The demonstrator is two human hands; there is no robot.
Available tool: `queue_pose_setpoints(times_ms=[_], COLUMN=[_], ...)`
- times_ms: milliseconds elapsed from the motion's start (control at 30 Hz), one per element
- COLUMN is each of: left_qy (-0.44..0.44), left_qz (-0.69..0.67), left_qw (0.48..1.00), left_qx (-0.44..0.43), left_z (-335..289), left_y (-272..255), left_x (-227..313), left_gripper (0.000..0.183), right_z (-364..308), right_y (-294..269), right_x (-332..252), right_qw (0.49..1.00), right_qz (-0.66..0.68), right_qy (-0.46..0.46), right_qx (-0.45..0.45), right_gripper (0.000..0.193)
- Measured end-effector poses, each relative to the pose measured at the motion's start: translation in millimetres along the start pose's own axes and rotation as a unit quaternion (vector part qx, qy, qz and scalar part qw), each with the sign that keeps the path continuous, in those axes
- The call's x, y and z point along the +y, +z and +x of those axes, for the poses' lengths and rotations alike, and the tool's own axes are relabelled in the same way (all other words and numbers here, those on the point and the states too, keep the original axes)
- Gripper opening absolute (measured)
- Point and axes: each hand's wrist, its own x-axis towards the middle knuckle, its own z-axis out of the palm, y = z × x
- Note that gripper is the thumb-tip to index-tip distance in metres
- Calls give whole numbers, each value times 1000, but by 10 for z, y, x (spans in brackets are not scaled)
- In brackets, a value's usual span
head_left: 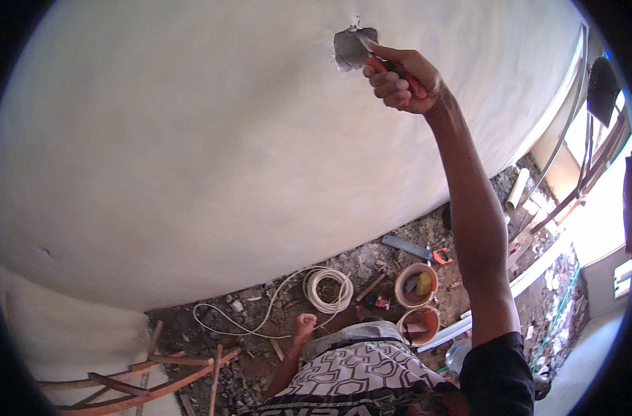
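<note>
In the head view, pale lettering is running across the patterned shirt (357,364), too cut off for reading. One right hand (421,73) is wrapping tightly around one red-handled metal tool (375,64), whose tip is reaching into a single rough-edged, squarish grey recess (347,52) in the smooth, cream-coloured wall (191,152). One left hand (305,321) is curling into a fist, down low. Below, two round buckets (399,283), one coil of white tubing (346,291) and one orange-handled saw (407,245) are lying on crumbly, rubble-strewn ground (260,305).
</note>
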Motion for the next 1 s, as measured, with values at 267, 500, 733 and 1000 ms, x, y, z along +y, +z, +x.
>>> queue_pose_setpoints(times_ms=[267, 500, 733, 1000], left_qy=[16, -18, -71, -143], left_qz=[-10, -115, -205, -175], left_qw=[998, 993, 976, 972], left_qx=[52, 24, 28, 57], left_z=[-327, -269, -279, -351], left_y=[151, 624, 906, 861], left_x=[-97, -546, -1037, -741], left_gripper=[11, 9, 7, 18], right_z=[-296, -309, -100, -85], right_y=[204, 277, 254, 250], right_x=[5, 112, 19, -117], right_qw=[867, 354, 156, 162], right_qz=[-428, -815, -876, -886], right_qy=[10, 20, -17, -14], right_qx=[255, 458, 456, 433], right_gripper=[47, 45, 45, 48])
